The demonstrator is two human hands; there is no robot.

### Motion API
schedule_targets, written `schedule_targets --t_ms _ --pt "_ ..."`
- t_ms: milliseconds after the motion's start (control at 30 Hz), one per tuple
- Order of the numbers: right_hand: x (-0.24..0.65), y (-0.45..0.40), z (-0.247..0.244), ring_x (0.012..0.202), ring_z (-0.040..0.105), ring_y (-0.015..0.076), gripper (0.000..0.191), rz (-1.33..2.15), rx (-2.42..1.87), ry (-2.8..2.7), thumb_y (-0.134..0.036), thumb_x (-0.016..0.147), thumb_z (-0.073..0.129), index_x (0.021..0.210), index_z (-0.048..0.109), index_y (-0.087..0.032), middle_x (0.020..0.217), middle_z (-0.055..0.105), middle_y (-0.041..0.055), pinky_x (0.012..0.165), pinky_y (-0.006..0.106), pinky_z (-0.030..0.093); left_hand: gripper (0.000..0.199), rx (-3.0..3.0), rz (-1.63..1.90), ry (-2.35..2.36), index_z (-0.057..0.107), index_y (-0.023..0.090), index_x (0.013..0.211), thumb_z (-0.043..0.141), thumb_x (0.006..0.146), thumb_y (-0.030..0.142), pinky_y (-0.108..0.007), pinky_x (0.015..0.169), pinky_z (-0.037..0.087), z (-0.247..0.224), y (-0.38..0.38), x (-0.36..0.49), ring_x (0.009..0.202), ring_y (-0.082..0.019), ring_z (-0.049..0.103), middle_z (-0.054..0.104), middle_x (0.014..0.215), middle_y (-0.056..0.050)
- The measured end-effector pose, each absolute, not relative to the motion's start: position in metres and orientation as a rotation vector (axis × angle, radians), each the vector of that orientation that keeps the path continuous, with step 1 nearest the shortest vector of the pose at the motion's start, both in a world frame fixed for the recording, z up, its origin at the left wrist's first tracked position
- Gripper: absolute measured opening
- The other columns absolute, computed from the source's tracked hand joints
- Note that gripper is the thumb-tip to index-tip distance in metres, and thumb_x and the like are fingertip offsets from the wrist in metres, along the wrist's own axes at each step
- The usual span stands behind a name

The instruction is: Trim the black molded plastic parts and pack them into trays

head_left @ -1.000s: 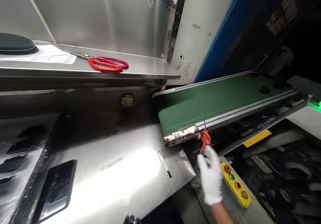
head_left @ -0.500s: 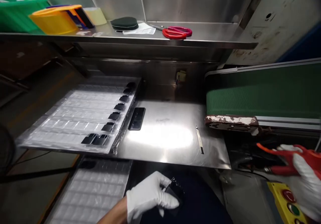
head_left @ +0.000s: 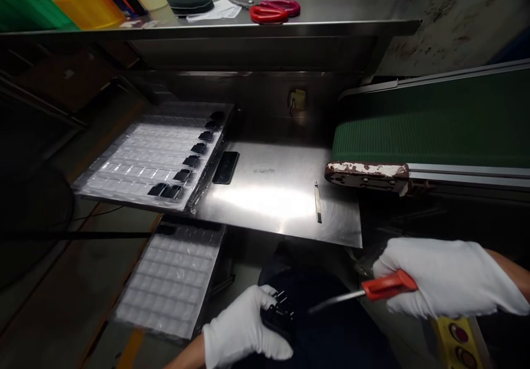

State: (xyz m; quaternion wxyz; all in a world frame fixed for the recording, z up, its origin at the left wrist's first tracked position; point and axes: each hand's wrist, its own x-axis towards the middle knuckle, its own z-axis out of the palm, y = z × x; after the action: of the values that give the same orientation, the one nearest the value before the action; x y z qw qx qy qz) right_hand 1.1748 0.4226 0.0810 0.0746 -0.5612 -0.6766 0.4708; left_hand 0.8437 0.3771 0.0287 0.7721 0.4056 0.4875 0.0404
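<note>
My left hand point(head_left: 246, 327), in a white glove, is closed on a small black plastic part point(head_left: 280, 315) above dark-clothed legs. Small raised features show on the part's upper side; the palm covers some of it. To the right, my gloved right hand point(head_left: 439, 278) grips the red handle of a tool with a long, thin metal blade point(head_left: 337, 301). Its tip points left towards the part, with a gap between them. On the metal table point(head_left: 265, 181) lie tweezers point(head_left: 318, 203) and a black phone point(head_left: 226, 167).
A clear compartment tray point(head_left: 128, 159) on the left carries several black parts point(head_left: 191, 160); another tray point(head_left: 169, 281) sits lower. A green conveyor belt point(head_left: 434, 121) borders the right, above a yellow button box point(head_left: 459, 341). Red-handled scissors point(head_left: 269, 13) rest on the shelf.
My right hand has come leftwards from the far right, bringing the red-handled tool towards the black part. The left hand still holds the part, now turned. The view has tilted down.
</note>
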Motion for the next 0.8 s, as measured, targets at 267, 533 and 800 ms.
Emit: schedule_targets --t_ms 267,533,800 --pt "1.162 0.437 0.111 0.05 0.06 0.0104 0.018 1.869 -1.626 -2.646 -0.034 0.078 0.057 0.081 0.072 -0.024 0.061 0.066 -0.0045 0.041 0.016 0.037 0.042 1.05 -0.004 1.195 0.054 0.017 0.045 0.089 0.041 0.039 -0.026 0.056 0.039 0.032 0.351 0.874 0.076 -0.018 0.054 0.058 0.075 0.0" --pt "1.174 0.432 0.114 0.054 0.063 0.016 0.017 1.962 -1.726 -2.586 -0.037 0.074 0.059 0.081 0.071 -0.026 0.065 0.069 -0.0028 0.041 0.019 0.037 0.048 1.193 -0.099 1.341 0.064 0.017 0.068 0.09 0.03 0.031 -0.029 0.073 0.047 0.025 0.333 0.875 0.093 -0.024 0.056 0.059 0.1 -0.001" --pt "1.174 0.423 0.108 0.047 0.057 0.013 0.02 1.792 -1.661 -2.651 -0.041 0.077 0.056 0.072 0.067 -0.025 0.057 0.064 -0.0046 0.039 0.021 0.036 0.03 1.473 -0.066 1.099 0.055 0.017 0.048 0.084 0.049 0.027 -0.024 0.067 0.045 0.045 0.34 0.862 0.093 -0.019 0.057 0.058 0.087 0.001"
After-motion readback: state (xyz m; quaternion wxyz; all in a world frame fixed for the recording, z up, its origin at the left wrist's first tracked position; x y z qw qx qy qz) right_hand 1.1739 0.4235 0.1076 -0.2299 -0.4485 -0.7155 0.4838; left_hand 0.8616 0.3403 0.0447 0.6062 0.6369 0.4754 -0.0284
